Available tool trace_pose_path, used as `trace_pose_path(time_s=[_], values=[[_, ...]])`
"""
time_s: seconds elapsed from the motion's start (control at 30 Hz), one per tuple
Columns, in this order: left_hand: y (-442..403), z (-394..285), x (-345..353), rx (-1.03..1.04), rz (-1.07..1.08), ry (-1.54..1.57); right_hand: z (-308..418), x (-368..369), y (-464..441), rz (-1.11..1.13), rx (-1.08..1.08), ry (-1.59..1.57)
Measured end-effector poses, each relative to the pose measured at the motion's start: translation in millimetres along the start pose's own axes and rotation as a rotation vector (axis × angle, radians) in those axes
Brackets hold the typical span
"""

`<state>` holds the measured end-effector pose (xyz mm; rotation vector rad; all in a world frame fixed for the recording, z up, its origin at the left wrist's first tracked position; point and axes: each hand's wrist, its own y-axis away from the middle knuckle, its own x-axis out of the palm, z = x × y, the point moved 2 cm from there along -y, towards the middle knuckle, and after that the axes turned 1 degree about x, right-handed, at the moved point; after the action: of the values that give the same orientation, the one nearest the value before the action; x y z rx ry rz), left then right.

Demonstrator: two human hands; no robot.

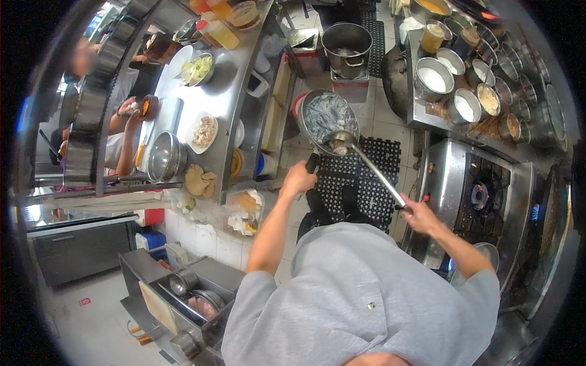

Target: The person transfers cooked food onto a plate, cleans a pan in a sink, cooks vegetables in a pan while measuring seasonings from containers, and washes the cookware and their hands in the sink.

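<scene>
My left hand point(299, 179) is closed around the black handle of a frying pan point(302, 123), which is held tilted over the floor in front of me. A whitish, creamy coating point(329, 108) is smeared over the pan's inside. My right hand point(420, 215) grips the dark end of a long metal ladle point(379, 175). The ladle's bowl rests in the lower right part of the pan, beside a small lump of pale food point(339, 148).
A large stockpot point(347, 52) stands ahead. Left is a steel counter point(229, 91) with a metal bowl point(166, 157) and a plate of pale food point(204, 133); another person's hands point(129, 108) work beyond it. Right are sauce pots point(434, 78) and a lit gas burner point(480, 195).
</scene>
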<state>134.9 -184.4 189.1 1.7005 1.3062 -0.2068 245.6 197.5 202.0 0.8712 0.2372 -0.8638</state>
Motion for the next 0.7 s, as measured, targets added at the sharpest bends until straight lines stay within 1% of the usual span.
trace_pose_path(time_s=[0.03, 0.07, 0.1, 0.17, 0.2, 0.23, 0.3, 0.37, 0.43, 0.47, 0.5, 0.57, 0.6, 0.67, 0.7], values=[[-1.5, -1.8, 6.0, 0.003, -0.038, -0.014, 3.3, 13.1, 1.1, -0.013, -0.049, -0.098], [-3.3, -5.5, 12.0, 0.006, -0.021, -0.017, 45.6, -0.6, 15.3, 0.132, 0.175, -0.359], [-4.1, -1.1, 20.3, -0.003, -0.020, -0.016, 51.1, -3.8, 16.9, 0.142, 0.176, -0.359], [-6.6, 6.7, 29.4, 0.011, -0.059, -0.147, 58.4, -2.8, 13.9, 0.269, 0.207, -0.815], [-2.7, 14.1, 33.7, 0.000, -0.056, -0.196, 52.2, -4.7, 9.2, 0.279, 0.215, -0.936], [2.4, 21.6, 34.2, -0.002, -0.057, -0.200, 51.3, -11.7, 4.5, 0.307, 0.258, -1.101], [12.3, 38.6, 32.3, 0.021, -0.070, -0.110, 38.8, -16.6, -4.1, 0.325, 0.310, -1.373], [29.5, 47.4, 22.6, 0.020, -0.066, -0.075, 43.4, -19.2, -4.3, 0.335, 0.281, -1.415], [48.5, 53.5, 13.0, -0.019, -0.058, 0.017, 57.9, -28.7, -2.2, 0.190, 0.137, -1.077], [55.2, 53.7, 6.5, -0.021, -0.054, 0.024, 59.9, -31.7, -5.4, 0.121, 0.109, -0.836], [61.2, 53.1, -0.4, -0.047, -0.034, 0.056, 53.3, -30.1, -12.3, 0.071, 0.082, -0.620], [72.7, 46.4, -11.0, -0.071, -0.013, 0.095, 54.9, -30.8, -20.5, -0.022, 0.116, -0.185], [76.4, 40.1, -17.0, -0.046, -0.015, 0.096, 42.3, -22.2, -25.0, -0.025, 0.116, -0.175], [71.7, 49.7, -12.2, -0.028, -0.019, 0.111, 10.4, 4.8, -34.3, -0.144, -0.220, 0.148], [60.1, 64.9, -0.7, 0.036, -0.084, 0.074, 8.3, 23.1, -27.1, -0.202, -0.364, 0.119]])
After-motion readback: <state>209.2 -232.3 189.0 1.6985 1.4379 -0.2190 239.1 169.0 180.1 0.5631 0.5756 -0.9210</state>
